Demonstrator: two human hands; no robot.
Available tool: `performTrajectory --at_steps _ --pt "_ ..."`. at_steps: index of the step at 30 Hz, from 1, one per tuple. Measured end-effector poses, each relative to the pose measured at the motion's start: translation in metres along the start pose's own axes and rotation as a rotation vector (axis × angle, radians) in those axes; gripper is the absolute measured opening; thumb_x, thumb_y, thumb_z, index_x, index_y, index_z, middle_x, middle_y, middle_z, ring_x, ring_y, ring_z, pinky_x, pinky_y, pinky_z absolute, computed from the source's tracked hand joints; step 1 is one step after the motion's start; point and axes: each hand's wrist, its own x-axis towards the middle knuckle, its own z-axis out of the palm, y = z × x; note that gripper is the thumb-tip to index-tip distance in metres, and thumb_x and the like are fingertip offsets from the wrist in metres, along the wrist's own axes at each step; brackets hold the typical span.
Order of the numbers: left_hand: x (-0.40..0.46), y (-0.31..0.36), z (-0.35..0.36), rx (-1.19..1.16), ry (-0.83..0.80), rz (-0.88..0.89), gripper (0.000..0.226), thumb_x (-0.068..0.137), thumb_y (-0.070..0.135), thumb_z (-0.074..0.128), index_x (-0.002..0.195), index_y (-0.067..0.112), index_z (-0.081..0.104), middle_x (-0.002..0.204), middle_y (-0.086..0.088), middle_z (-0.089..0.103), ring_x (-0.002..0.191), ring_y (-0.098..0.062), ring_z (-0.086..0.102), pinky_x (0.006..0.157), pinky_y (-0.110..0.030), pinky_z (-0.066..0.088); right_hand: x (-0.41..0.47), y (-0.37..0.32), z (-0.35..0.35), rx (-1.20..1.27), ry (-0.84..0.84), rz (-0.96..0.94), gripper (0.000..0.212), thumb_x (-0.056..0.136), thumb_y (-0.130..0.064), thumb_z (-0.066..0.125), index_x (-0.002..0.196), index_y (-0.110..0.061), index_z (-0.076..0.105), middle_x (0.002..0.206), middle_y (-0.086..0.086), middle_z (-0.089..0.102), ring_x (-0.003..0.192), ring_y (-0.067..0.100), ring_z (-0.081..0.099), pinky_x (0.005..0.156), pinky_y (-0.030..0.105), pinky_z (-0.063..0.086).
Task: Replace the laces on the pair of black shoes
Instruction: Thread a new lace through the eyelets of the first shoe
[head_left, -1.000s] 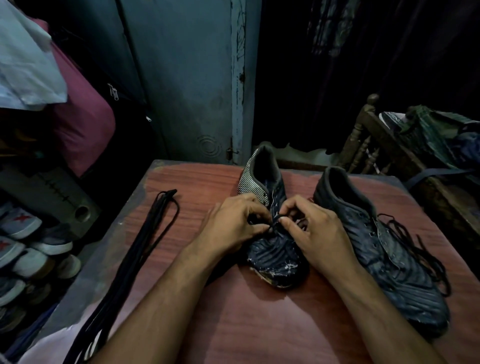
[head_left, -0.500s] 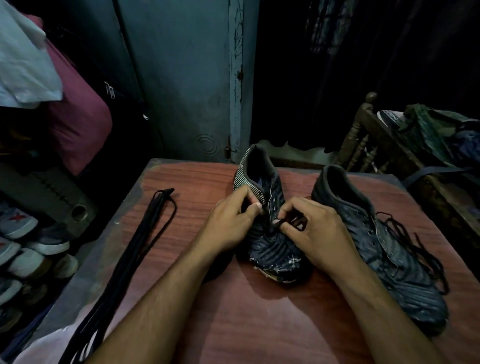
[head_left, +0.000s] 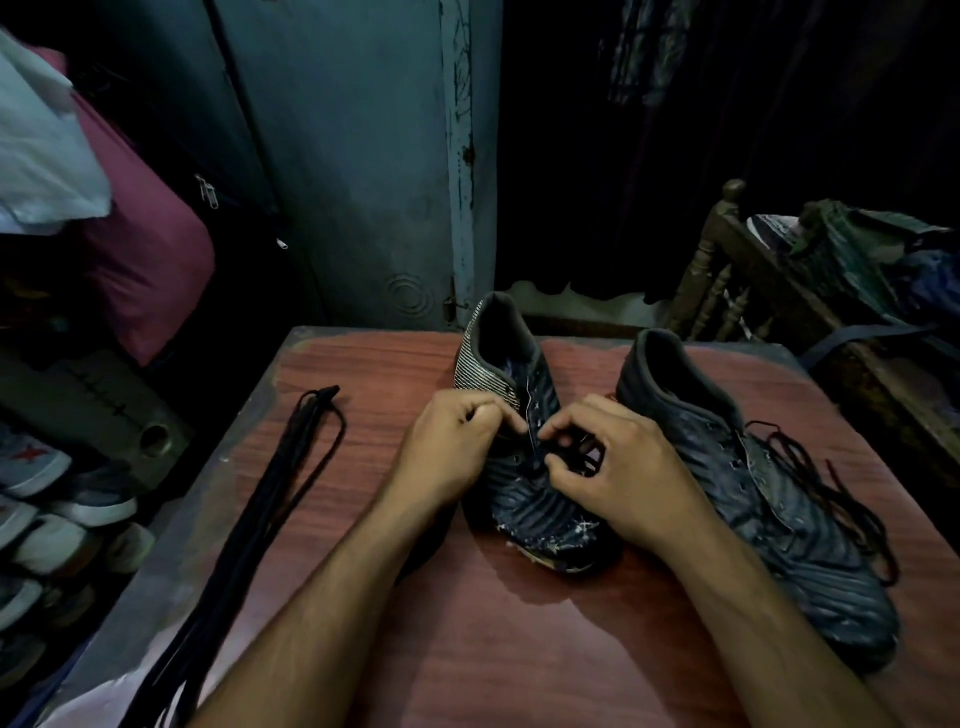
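Shoes, black and ribbed, sit side by side on the reddish wood-grain tabletop (head_left: 467, 649), toes toward the near edge. From the head view, the left shoe (head_left: 524, 499) has a scuffed, white-flecked toe and a panel of fine silver stripes along its heel side; its dark padded collar gapes open at the far end. Both hands are working right over its eyelets. The left hand (head_left: 447, 457) has its fingers curled tight, thumb and forefinger pinched at the shoe's lacing edge; whether a lace sits in that pinch I cannot tell, it's too dark. The right hand (head_left: 618, 473) has its grip closed on a thin black lace (head_left: 571, 454), a small loop of cord showing between the curled fingers just above the tongue.

Just beside it on the right lies the right shoe (head_left: 769, 499), longer in view, wavy ridges running down its upper, and a loose dark lace (head_left: 826, 483) spilling in limp tangles off its right side onto the tabletop.

Well apart on the left, a bundle of long flat black laces (head_left: 260, 525) stretches in a straight band from the far left of the tabletop down to the near edge, looped at the far end.

Beyond the left edge, pale sneakers (head_left: 47, 499) are stacked low down, with a rounded maroon bag (head_left: 150, 260) above them. On the far right stands a turned wooden rail (head_left: 711, 270).
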Motion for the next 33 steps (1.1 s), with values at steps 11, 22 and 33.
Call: performTrajectory --at_steps 11,22,33 --pt "0.001 -0.004 -0.019 0.075 -0.026 0.095 0.007 0.08 0.028 0.084 0.086 0.029 0.081 0.08 0.015 0.076 0.075 -0.001 0.069 0.073 -0.029 0.056 0.0 0.002 0.003 0.032 -0.01 0.015 0.021 0.081 -0.02 0.078 0.098 -0.027 0.069 0.092 -0.014 0.059 0.088 0.005 0.061 0.08 0.025 0.052" --pt "0.011 -0.012 -0.033 0.419 0.129 0.443 0.008 0.091 0.025 0.07 0.089 0.017 0.071 0.083 0.01 0.057 0.073 0.001 0.047 0.074 -0.003 0.034 -0.001 0.002 0.008 0.034 -0.031 0.068 0.029 0.079 -0.026 0.083 0.098 -0.034 0.063 0.092 -0.013 0.056 0.091 0.004 0.057 0.082 0.026 0.05" --pt "0.009 -0.011 -0.046 0.476 0.015 0.394 0.007 0.086 0.025 0.081 0.091 0.023 0.076 0.077 0.008 0.05 0.076 0.0 0.05 0.066 -0.009 0.034 -0.001 -0.002 0.007 0.048 -0.011 0.078 0.032 0.078 -0.028 0.084 0.1 -0.035 0.061 0.092 -0.013 0.055 0.091 0.006 0.056 0.082 0.031 0.051"
